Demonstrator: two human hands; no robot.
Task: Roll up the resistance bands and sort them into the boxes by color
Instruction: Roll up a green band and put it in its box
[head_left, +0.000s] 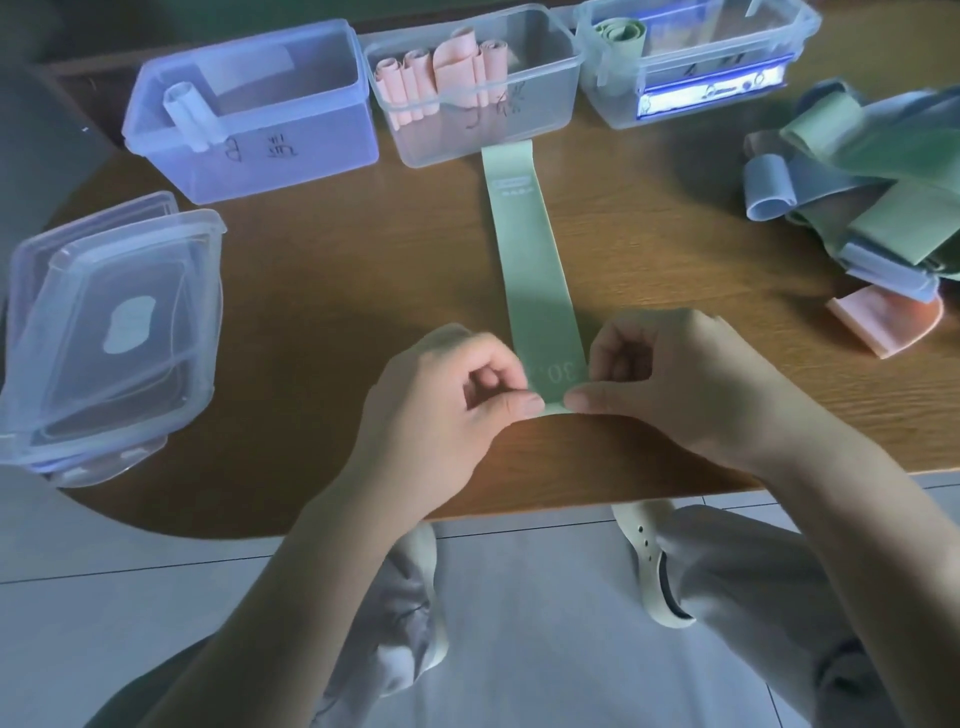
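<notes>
Green band (530, 270) lies flat toward twelve o'clock; our left hand (447, 395) and right hand (670, 384) pinch its near end. Rolling is starting; next, we judge, tight even turns forward.

L hand (457, 395) & R hand (660, 384) side by side, fingers curled, thumb+index tips pinching, forearms angled inward

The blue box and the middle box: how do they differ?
The blue box has blue-tinted walls; the middle box is clear. The blue box holds one pale blue roll; the middle box holds several pink rolls. Both are lidless plastic boxes at the back of the table.
</notes>
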